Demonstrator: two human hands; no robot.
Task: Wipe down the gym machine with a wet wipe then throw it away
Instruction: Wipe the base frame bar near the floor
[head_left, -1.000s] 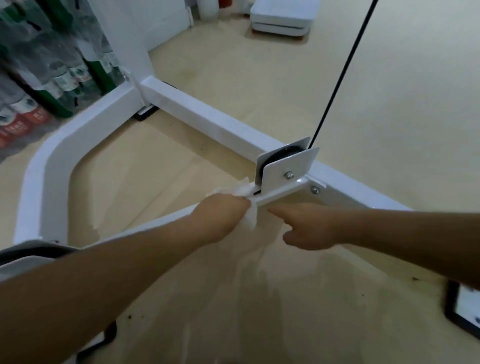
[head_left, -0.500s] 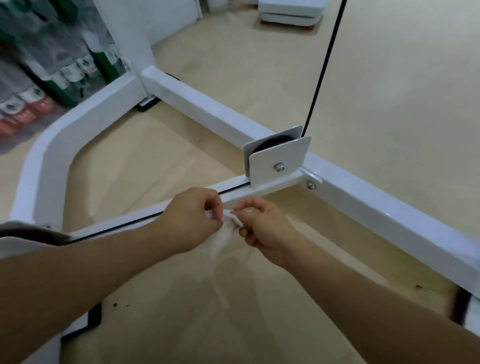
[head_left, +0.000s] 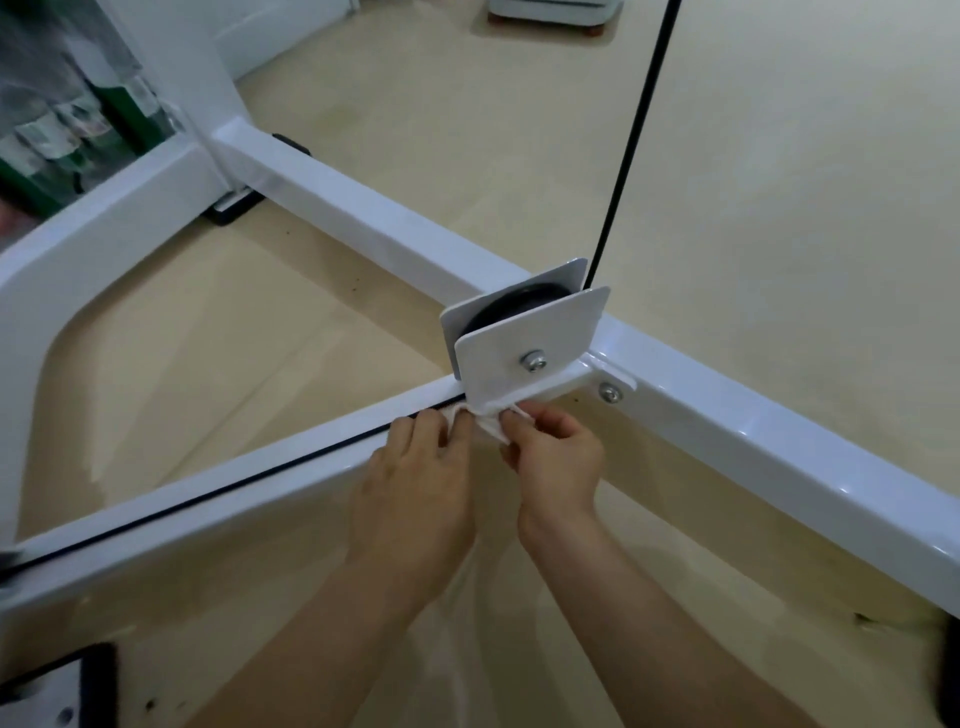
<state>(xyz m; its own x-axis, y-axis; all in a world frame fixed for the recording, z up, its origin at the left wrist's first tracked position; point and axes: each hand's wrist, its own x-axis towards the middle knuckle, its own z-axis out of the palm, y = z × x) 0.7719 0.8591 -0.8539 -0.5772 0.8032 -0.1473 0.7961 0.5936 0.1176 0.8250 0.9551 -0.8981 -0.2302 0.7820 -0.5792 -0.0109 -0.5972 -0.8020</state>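
**Both hands on the wipe, at the foot of the pulley bracket**

We look down on a pale, smooth floor (head_left: 779, 182), with blurred bottles (head_left: 62, 119) at the far left edge. Across it lies the white frame of the gym machine (head_left: 363, 218), its long beam running from upper left to lower right. A thinner rail (head_left: 208, 483) rises from lower left to meet that beam at the pulley bracket (head_left: 530, 343), where a black cable (head_left: 628, 140) climbs out of view.

Our left hand (head_left: 415, 488) and right hand (head_left: 556, 462) sit side by side on the rail, fingers curled, each pinching one end of the wet wipe (head_left: 488, 423). The wipe is bunched between them, touching the rail just beneath the bracket's lower edge.

The bracket lies straight ahead of our fingertips, and the right hand is nearer its bolts. We judge the wiping is not yet done. The rail's long axis trails back toward our left arm, the way a stroke would run.
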